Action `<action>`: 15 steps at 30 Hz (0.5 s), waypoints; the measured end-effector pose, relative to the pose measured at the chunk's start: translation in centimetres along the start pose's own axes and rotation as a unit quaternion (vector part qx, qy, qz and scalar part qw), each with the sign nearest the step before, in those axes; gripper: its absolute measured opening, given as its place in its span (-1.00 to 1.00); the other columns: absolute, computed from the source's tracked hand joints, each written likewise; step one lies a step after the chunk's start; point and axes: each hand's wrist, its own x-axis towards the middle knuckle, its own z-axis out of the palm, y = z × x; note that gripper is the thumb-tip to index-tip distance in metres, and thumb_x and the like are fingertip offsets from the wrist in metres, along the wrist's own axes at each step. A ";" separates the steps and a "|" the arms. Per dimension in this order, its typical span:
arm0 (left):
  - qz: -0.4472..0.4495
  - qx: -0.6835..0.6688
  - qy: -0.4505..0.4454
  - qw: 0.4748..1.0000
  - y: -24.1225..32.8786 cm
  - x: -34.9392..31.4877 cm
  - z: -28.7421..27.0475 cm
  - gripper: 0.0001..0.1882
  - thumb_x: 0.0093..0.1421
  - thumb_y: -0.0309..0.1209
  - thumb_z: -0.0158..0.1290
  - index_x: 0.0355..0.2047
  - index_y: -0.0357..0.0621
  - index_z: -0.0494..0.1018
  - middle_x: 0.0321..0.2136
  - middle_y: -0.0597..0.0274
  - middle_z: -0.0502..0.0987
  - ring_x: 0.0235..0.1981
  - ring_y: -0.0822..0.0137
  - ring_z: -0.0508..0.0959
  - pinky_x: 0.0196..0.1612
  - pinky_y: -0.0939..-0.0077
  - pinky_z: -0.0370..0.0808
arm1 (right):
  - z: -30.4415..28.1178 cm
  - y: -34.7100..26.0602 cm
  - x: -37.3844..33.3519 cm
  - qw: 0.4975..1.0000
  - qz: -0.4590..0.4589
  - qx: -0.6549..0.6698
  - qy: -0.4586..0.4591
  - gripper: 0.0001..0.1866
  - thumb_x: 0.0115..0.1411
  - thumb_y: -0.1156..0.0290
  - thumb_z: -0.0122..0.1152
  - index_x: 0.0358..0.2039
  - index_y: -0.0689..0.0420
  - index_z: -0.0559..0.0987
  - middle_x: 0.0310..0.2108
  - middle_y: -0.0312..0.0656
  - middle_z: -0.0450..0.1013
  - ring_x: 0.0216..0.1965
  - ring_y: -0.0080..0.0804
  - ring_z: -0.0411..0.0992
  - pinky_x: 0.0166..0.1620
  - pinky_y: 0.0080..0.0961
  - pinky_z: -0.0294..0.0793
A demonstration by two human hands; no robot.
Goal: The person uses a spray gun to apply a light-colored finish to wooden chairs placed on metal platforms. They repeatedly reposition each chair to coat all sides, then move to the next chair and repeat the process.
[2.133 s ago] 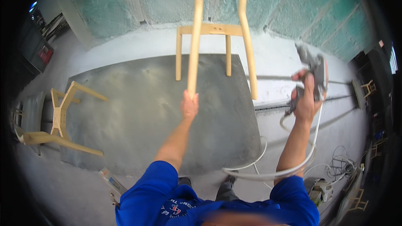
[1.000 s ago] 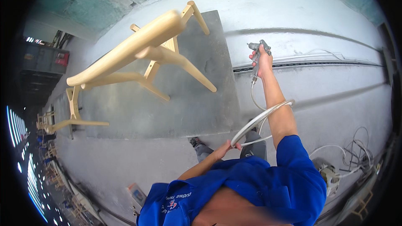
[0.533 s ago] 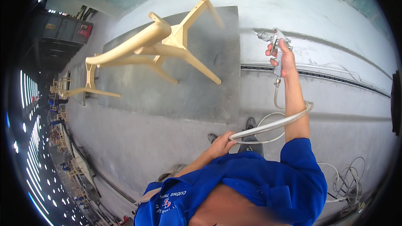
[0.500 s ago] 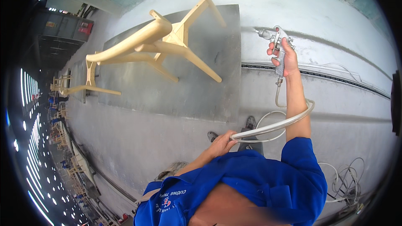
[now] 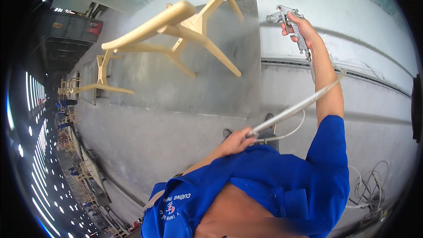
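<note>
My right hand (image 5: 304,31), arm stretched far out, is closed round the handle of a silver spray gun (image 5: 288,21). Its nozzle points left, toward a pale wooden chair frame (image 5: 198,24), with a gap between them. A faint mist hangs at the nozzle. From the gun's base a whitish hose (image 5: 299,105) loops past my right forearm to my left hand (image 5: 238,141), which grips it close to my waist. The chair frame, with curved top rail and splayed legs, stands on a grey metal sheet (image 5: 220,97).
Another wooden chair frame (image 5: 102,72) stands farther left. A rail track (image 5: 282,61) crosses the floor beyond the sheet. Tangled hoses (image 5: 372,189) lie at lower right. Along the far left are a dark metal cabinet (image 5: 66,26), more chairs and people in blue.
My right hand and the spray gun have moved slightly farther away. The hose is pulled straighter between my hands. The whole view has shifted a little, with the chair frames now farther right.
</note>
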 end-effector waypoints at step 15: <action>0.154 0.138 -0.218 0.954 -17.0 -8.5 -13.0 -0.83 0.30 -0.38 0.14 -0.14 -0.09 0.46 -0.24 0.05 0.56 -0.14 -0.03 0.57 -0.07 0.20 0.49 | 16.3 22.8 -25.6 0.856 -0.233 0.437 0.150 -0.49 0.49 -0.06 -0.11 0.33 -0.14 0.31 -0.34 -0.16 0.46 -0.39 -0.39 0.46 -0.69 -0.71 0.23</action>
